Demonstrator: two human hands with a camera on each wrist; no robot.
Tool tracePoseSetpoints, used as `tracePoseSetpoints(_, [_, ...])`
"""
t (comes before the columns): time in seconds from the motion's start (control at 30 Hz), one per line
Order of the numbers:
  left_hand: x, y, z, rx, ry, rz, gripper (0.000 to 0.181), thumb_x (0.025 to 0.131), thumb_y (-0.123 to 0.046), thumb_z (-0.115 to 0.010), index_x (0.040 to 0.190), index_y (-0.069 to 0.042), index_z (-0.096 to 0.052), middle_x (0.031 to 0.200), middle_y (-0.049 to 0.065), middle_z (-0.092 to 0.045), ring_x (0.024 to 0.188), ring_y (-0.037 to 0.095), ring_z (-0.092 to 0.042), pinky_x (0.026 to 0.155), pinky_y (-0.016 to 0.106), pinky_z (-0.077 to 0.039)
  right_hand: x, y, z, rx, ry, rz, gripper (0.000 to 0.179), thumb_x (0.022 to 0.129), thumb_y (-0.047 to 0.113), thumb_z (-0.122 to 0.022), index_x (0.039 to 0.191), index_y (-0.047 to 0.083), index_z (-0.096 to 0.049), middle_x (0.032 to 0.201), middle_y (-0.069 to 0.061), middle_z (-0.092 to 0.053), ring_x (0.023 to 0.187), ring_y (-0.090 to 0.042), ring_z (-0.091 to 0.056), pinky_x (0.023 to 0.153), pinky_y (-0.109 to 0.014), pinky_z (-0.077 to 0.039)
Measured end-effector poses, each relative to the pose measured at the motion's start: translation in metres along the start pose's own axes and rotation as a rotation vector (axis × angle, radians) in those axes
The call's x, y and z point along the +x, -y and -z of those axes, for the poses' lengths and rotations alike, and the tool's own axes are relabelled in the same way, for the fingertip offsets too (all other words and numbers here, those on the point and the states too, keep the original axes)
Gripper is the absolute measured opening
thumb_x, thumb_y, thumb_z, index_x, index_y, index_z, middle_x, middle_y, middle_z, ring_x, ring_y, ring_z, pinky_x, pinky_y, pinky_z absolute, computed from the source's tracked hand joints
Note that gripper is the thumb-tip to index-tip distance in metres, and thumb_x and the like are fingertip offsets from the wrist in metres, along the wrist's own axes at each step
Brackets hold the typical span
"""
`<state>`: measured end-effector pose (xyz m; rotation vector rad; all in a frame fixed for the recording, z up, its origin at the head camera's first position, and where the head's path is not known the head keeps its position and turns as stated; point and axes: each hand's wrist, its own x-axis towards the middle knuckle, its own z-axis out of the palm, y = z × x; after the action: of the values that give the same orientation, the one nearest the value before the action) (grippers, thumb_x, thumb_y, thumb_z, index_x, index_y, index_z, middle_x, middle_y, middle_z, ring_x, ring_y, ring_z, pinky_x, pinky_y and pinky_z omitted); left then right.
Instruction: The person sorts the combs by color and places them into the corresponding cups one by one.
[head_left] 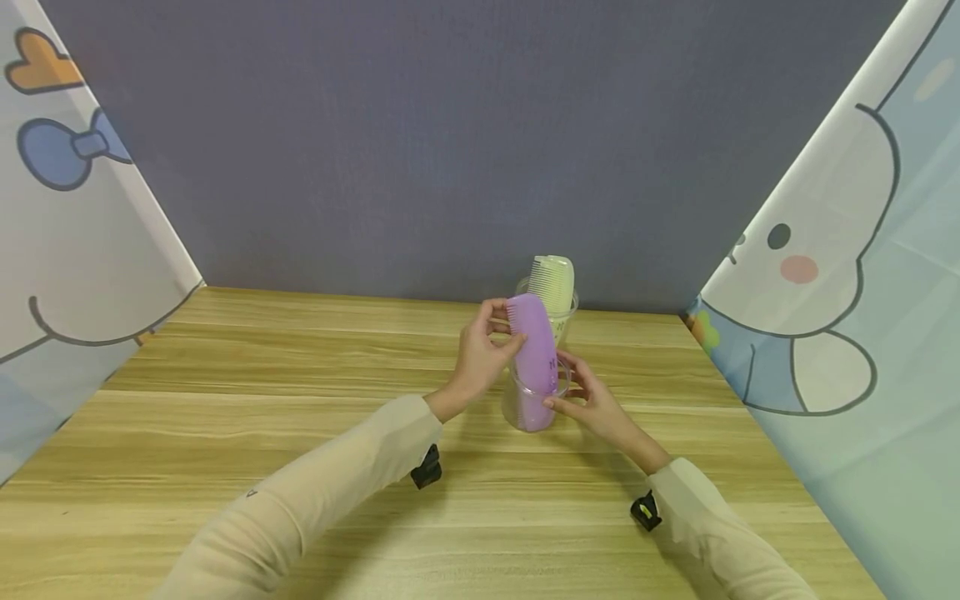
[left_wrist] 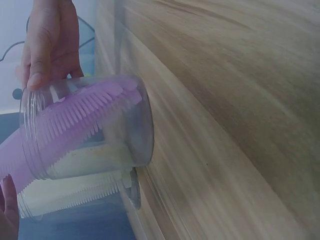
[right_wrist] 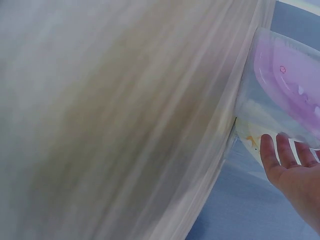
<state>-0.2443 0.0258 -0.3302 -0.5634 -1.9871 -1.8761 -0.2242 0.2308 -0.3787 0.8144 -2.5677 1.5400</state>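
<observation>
A purple comb (head_left: 534,342) stands at a tilt in a clear plastic jar (left_wrist: 100,165), its lower end inside and its upper part above the rim. My left hand (head_left: 480,352) pinches the comb's upper part between thumb and fingers. My right hand (head_left: 596,407) holds the jar's right side near the rim, thumb in front and fingers behind; in the right wrist view its fingers (right_wrist: 286,150) lie against the clear wall. Just behind, a second clear jar (head_left: 573,304) holds a pale yellow-green comb (head_left: 553,283) with its teeth to the left.
Both jars stand on a wood-grain table (head_left: 300,358) near a dark grey back panel (head_left: 375,150). Cartoon-printed side panels (head_left: 817,250) flank the table. A black wrist device (head_left: 427,467) sits under the left sleeve, another (head_left: 646,510) by the right.
</observation>
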Motion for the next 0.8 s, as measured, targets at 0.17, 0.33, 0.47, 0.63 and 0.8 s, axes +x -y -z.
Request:
tracePoseSetpoints(0.17, [0.001,0.003,0.001,0.033,0.005,-0.023,0.055,0.075,0.007,-0.068,0.124,-0.001,-0.044,0.106,0.02,-0.056,0.088,0.031,-0.061,0.067,0.027,-0.056,0.0,-0.001,0.0,0.001,-0.001,0.003,0.071,0.081,0.004,-0.066,0.14,0.003,-0.027,0.137,-0.024,-0.038,0.119,-0.041,-0.043,0.092,-0.052,-0.043])
tracePoseSetpoints(0.33, [-0.001,-0.009,0.004,0.037,0.022,-0.066,0.064,0.073,0.015,-0.065,0.129,0.003,-0.038,0.107,0.027,-0.052,0.089,0.038,-0.059,0.068,0.037,-0.057,0.001,-0.002,0.0,0.005,-0.002,0.01,0.071,0.081,0.004,-0.066,0.14,0.003,-0.027,0.137,-0.024,-0.039,0.119,-0.041,-0.044,0.091,-0.052,-0.043])
tracePoseSetpoints(0.47, [-0.005,-0.025,0.006,0.06,0.022,-0.081,0.06,0.073,0.017,-0.063,0.127,0.008,-0.039,0.106,0.031,-0.051,0.089,0.043,-0.058,0.07,0.044,-0.056,0.001,-0.001,0.001,0.003,-0.006,0.009,0.071,0.08,0.004,-0.067,0.14,0.002,-0.028,0.135,-0.024,-0.04,0.118,-0.041,-0.044,0.091,-0.052,-0.043])
tracePoseSetpoints(0.63, [-0.007,-0.03,0.006,0.079,0.014,-0.073,0.059,0.074,0.017,-0.062,0.128,0.009,-0.04,0.108,0.033,-0.048,0.092,0.045,-0.056,0.073,0.048,-0.054,0.001,-0.002,0.001,0.0,-0.004,0.009,0.07,0.081,0.004,-0.066,0.14,0.002,-0.027,0.135,-0.024,-0.041,0.118,-0.04,-0.045,0.091,-0.05,-0.044])
tracePoseSetpoints(0.8, [-0.007,-0.027,0.007,0.077,0.015,-0.063,0.059,0.075,0.017,-0.062,0.129,0.008,-0.041,0.11,0.035,-0.045,0.094,0.047,-0.054,0.075,0.048,-0.054,0.001,-0.002,0.001,0.004,-0.002,0.015,0.071,0.081,0.004,-0.066,0.14,0.003,-0.027,0.135,-0.024,-0.04,0.118,-0.041,-0.044,0.091,-0.052,-0.044])
